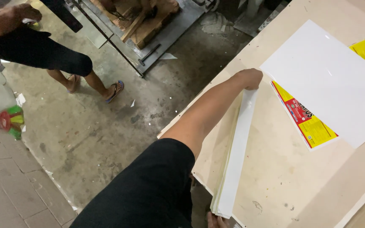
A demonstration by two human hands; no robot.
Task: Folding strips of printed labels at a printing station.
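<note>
On a pale, scuffed board worktop (275, 169), the person's left hand (250, 79), arm stretched straight out, grips the far end of a stack of glossy white sheets (237, 152) held on edge. Their right hand (216, 221) pinches the near end. Beyond the left hand lie a flat white sheet (330, 80) and yellow-red printed sheets (309, 122).

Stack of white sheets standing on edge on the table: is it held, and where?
Yes. The left hand grips the stack of white sheets at its far top end; the right hand touches its near bottom end.
</note>
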